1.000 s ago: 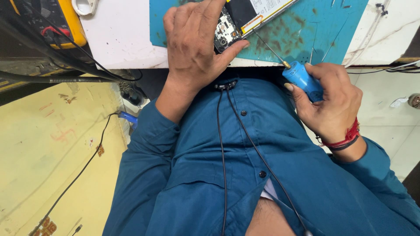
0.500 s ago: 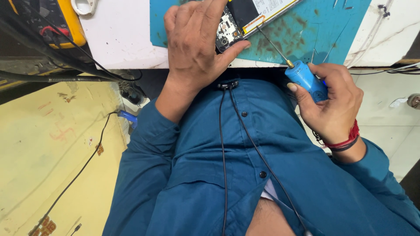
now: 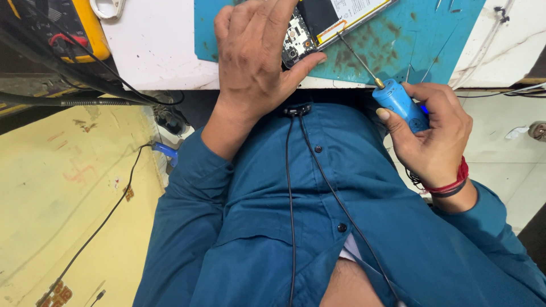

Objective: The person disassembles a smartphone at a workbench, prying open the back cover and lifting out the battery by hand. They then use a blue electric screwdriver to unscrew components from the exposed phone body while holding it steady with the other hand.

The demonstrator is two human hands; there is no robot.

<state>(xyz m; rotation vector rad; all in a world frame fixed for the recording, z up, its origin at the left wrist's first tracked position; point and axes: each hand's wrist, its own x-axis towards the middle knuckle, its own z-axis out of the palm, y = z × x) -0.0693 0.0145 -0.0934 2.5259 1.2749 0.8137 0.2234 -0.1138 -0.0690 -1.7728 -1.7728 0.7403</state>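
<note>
Teal cutting mat (image 3: pixel 432 40) is laid on the white worktop (image 3: pixel 153 51), and an opened phone (image 3: pixel 310 25) with its back cover off is seen on the mat near the table edge. Exposed circuit board and camera modules are held inside the phone's shell, with a dark battery beside them; finer parts are too small to be told. The phone is pinned down by the left hand (image 3: pixel 256 62), palm over its near end, thumb pressed along the lower edge, fingers curled over the top. A blue-handled screwdriver (image 3: pixel 398 99) is gripped in the right hand (image 3: pixel 432 136), fingers wrapped closed around the handle, thumb on its side. Its thin metal shaft is angled up and left, the tip apparently resting at the phone's gold-edged frame, though contact cannot be confirmed. A red thread band is worn on the right wrist. A yellow multimeter (image 3: pixel 79 25) is seen at the top left, with black cables trailing off the table. A black cord hangs down the blue shirt (image 3: pixel 273 227).
</note>
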